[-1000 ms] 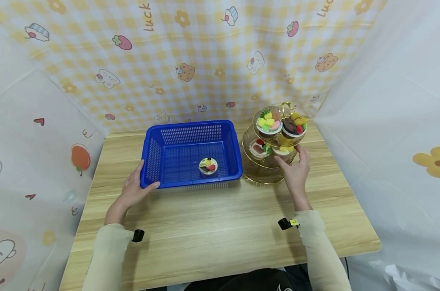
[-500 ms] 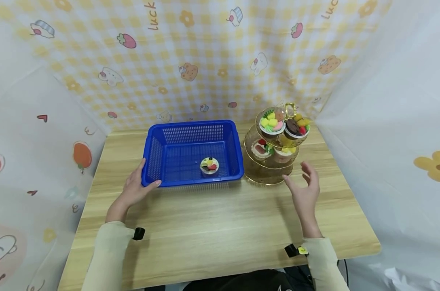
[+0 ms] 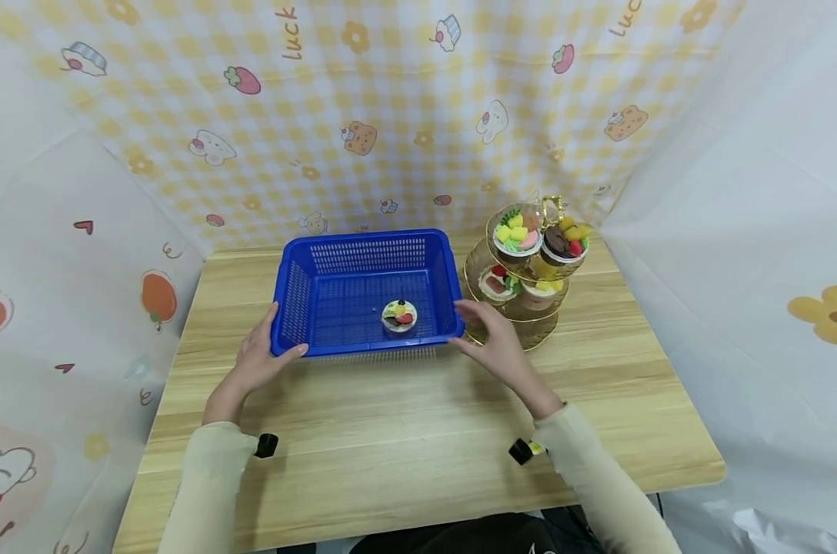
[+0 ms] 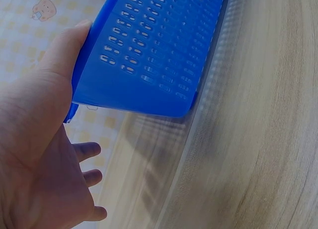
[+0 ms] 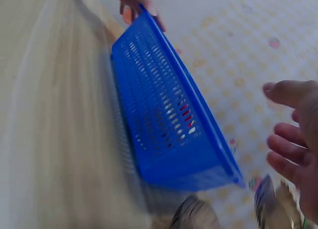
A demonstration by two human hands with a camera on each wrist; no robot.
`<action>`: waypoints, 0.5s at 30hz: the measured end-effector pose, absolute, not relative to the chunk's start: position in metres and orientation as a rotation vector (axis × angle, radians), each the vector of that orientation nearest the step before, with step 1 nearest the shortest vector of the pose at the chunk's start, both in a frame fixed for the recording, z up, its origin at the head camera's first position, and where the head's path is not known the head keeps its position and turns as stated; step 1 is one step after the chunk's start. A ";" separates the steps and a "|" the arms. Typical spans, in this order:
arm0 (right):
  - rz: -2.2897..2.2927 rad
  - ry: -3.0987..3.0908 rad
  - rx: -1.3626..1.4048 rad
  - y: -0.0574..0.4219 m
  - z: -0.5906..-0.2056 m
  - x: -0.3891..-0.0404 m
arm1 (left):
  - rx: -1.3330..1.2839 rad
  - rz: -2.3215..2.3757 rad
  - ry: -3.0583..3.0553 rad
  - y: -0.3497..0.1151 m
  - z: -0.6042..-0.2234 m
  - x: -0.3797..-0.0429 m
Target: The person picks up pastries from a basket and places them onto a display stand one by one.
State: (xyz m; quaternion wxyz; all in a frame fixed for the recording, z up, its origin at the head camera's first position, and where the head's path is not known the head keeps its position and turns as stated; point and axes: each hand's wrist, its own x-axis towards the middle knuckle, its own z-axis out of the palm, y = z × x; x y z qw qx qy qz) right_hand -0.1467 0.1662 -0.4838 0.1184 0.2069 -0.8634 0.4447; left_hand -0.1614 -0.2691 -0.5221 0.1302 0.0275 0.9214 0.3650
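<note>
A blue plastic basket (image 3: 363,347) stands on the table, its long side facing me. One round fruit-topped cake (image 3: 399,316) lies inside, toward the right front. My left hand (image 3: 255,355) holds the basket's left front corner, with the thumb along the front rim. At the right front corner is my right hand (image 3: 493,342), fingers spread and holding nothing. In the right wrist view, a gap shows between that right hand (image 5: 298,134) and the basket (image 5: 164,100). Behind it, a golden tiered stand (image 3: 539,332) carries several cakes on its upper two tiers.
The wooden table (image 3: 391,431) extends in front of the basket and to the right of the stand. A yellow checked cloth (image 3: 418,100) hangs behind. White sheets (image 3: 737,254) close off the sides.
My right hand has let go of a cake on the stand's middle tier, drawn back, then swung left to the basket's right front corner. The left hand stays on the basket.
</note>
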 end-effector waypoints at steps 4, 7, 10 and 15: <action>1.106 -2.742 0.781 0.149 -0.475 -0.177 | 0.079 1.060 2.674 -0.268 -0.522 -0.161; 0.914 -2.887 0.907 0.137 -0.471 -0.201 | 0.074 1.061 2.675 -0.268 -0.521 -0.161; 0.733 -3.016 1.016 0.124 -0.470 -0.221 | 0.077 1.061 2.680 -0.268 -0.522 -0.162; 0.504 -3.153 1.143 0.107 -0.473 -0.244 | 0.089 1.062 2.688 -0.268 -0.522 -0.161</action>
